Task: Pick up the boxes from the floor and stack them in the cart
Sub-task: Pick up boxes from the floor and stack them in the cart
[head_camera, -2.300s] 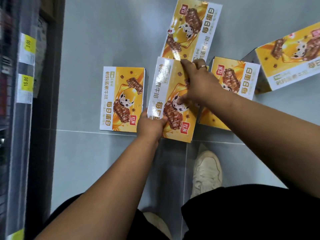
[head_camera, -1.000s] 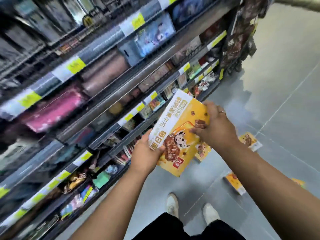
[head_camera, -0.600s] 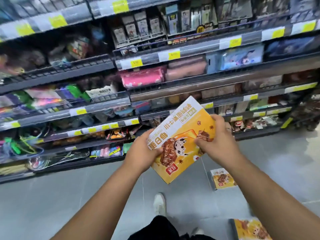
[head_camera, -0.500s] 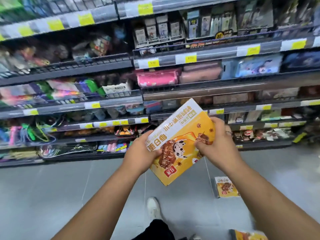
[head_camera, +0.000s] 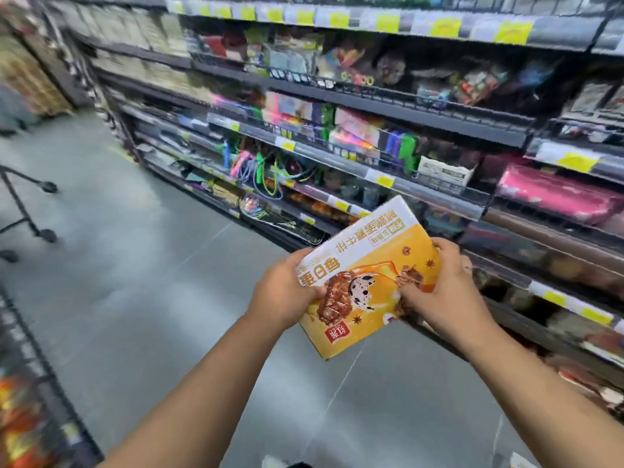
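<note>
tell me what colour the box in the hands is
Mostly orange-yellow with a white band along one edge; the box shows in the head view.

Retail shop aisle: dark metal shelving [head_camera: 388,106] is running along the right in tiers, yellow price labels [head_camera: 513,32] are lining the shelf edges, packaged goods [head_camera: 553,194] are crowding each level, and a grey tiled floor [head_camera: 141,298] is stretching between the racks.

The box [head_camera: 368,278] sits between the left hand [head_camera: 283,292] on its left edge and the right hand [head_camera: 435,288] on its right edge, above the floor [head_camera: 135,265]. The shelves [head_camera: 371,130] stand behind it, running rightward. Caster wheels [head_camera: 47,211] lie at far left.
</note>
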`<move>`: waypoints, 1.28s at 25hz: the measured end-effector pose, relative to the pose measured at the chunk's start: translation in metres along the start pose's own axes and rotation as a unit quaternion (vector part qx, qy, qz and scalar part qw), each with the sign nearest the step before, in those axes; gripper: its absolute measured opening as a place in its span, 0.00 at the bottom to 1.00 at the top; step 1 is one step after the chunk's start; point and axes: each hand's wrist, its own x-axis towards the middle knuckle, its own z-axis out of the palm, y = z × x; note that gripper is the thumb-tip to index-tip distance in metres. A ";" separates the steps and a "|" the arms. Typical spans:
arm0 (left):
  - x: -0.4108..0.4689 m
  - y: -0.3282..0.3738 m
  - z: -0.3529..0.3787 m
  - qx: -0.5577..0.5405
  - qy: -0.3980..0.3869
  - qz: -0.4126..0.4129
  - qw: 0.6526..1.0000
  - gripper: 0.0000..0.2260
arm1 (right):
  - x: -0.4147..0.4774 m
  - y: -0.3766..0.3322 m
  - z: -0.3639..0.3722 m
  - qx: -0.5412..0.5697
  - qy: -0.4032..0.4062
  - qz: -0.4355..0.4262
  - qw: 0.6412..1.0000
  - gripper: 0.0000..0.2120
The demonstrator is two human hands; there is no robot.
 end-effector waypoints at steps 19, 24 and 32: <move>0.117 -0.239 -0.332 -0.014 0.267 -0.128 0.955 0.27 | 0.128 -0.312 0.350 -0.011 -0.125 -0.166 0.978 0.41; 0.178 -0.293 -0.392 -0.015 0.310 -0.175 0.935 0.27 | 0.193 -0.378 0.442 -0.042 -0.182 -0.235 0.954 0.40; 0.276 -0.364 -0.519 -0.042 0.383 -0.242 0.891 0.27 | 0.296 -0.525 0.586 -0.051 -0.280 -0.308 0.908 0.42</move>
